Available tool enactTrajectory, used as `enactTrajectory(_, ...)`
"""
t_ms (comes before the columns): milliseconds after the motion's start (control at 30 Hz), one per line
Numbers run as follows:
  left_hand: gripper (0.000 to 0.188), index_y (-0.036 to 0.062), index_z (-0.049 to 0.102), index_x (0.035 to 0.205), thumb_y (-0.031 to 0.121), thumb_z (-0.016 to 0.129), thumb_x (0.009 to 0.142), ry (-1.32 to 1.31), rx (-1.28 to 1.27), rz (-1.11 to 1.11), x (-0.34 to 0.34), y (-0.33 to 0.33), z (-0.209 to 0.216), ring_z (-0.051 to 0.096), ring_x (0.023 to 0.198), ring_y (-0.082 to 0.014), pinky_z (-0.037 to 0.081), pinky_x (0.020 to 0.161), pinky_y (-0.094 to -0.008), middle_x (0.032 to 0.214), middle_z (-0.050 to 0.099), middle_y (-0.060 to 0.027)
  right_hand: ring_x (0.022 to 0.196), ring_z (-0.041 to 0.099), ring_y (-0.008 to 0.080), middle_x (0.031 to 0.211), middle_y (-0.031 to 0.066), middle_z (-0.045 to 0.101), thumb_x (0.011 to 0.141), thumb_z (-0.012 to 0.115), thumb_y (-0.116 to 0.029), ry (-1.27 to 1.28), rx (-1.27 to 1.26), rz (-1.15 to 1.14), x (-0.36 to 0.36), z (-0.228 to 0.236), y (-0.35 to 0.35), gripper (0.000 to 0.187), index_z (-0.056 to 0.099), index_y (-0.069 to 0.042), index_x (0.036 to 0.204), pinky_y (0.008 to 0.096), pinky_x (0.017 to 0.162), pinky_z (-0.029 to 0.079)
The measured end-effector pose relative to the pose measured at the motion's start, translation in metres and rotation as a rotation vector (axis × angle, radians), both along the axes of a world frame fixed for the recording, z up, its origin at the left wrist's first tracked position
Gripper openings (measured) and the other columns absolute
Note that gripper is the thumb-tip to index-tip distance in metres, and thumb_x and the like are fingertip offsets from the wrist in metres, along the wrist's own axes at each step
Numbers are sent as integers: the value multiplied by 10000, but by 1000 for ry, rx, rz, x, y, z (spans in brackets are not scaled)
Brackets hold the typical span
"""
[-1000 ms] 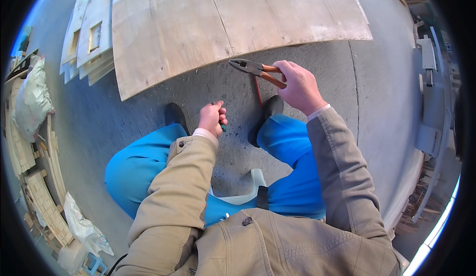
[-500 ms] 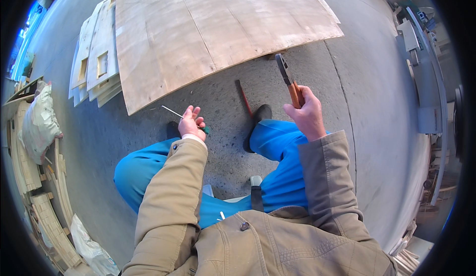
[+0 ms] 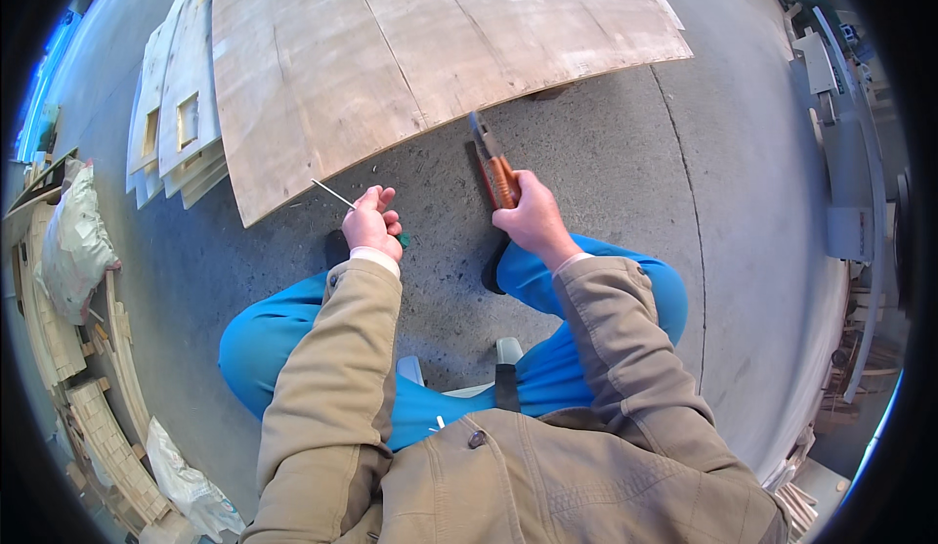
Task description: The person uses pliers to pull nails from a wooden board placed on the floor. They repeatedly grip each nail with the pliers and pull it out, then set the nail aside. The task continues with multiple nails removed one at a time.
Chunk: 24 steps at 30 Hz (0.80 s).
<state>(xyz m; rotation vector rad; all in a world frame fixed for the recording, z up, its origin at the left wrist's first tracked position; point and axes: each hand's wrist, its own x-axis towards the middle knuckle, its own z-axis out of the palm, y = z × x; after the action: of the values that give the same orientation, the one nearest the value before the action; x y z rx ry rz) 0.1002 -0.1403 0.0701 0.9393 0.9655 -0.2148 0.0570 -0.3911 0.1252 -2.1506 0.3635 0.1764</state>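
My left hand (image 3: 372, 223) is closed round a screwdriver (image 3: 333, 194). Its thin metal shaft points up and left past the plywood's near edge, and a bit of green handle shows below the palm. In my right hand (image 3: 535, 217) is a pair of pliers (image 3: 495, 167) with orange-brown handles, its dark metal head pointing away from me. The jaw tips are close to the near edge of a large plywood sheet (image 3: 420, 41) in front of me. Both tools are held above the floor, apart from each other.
More boards with cut-out openings (image 3: 188, 114) lie under the sheet at the left. A filled white sack (image 3: 78, 246) and stacked wood pieces (image 3: 115, 451) line the far left. A long metal rail (image 3: 870, 192) runs along the right. My knees are spread below my hands.
My right hand has swung left with the pliers, closer to the left hand. My left hand has moved slightly up and left with the screwdriver. My right knee has shifted outward.
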Motion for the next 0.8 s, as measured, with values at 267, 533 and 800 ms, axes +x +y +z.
enactTrajectory(267, 139, 70, 690, 1090, 198, 644, 1059, -409, 43, -153, 29, 38, 134, 522, 536, -100, 343, 445, -262, 978, 747, -95, 999, 722, 441, 1051, 241, 738, 853, 718, -115, 37, -412, 132, -3, -31, 1, 357, 604, -17, 1176, 518, 853, 574)
enactTrajectory(533, 187, 47, 737, 1124, 204, 665, 1053, -630, 28, -185, 37, 54, 200, 522, 588, -99, 370, 507, -249, 981, 753, -92, 1002, 706, 445, 1077, 227, 718, 812, 804, -140, -5, -478, 92, -6, -52, 13, 484, 574, -36, 1225, 522, 859, 568)
enactTrajectory(800, 210, 31, 755, 1107, 219, 712, 1024, -705, -27, -169, 44, 70, 220, 506, 587, -94, 366, 526, -241, 957, 755, -86, 1024, 704, 452, 1099, 233, 720, 819, 811, -152, -37, -460, 80, 33, -61, 39, 480, 568, -32, 1216, 517, 867, 568)
